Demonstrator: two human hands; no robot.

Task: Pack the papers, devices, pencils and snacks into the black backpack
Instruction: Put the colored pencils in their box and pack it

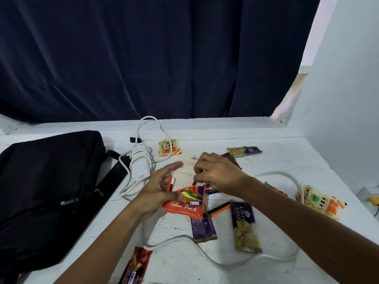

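Step in hand: loading colour pencils into their box before it goes in the bag.

The pencil box (185, 203) is held above the table (276, 165), flap open, gripped by the left hand (159, 192) with the thumb across its printed front. The right hand (215, 173) is just beside the box mouth, fingertips pinched together over it, apparently feeding a pencil in; the pencil itself is mostly hidden. One loose pencil (218, 210) lies on the table under the right wrist, near two purple snack packs (245, 226). The black backpack (51, 191) lies flat at the left, well apart from both hands; whether it is zipped is unclear. White cables (141, 160) and more snacks are scattered around. Next move, by my judgement: collect the loose pencil, shut the flap, open the backpack.
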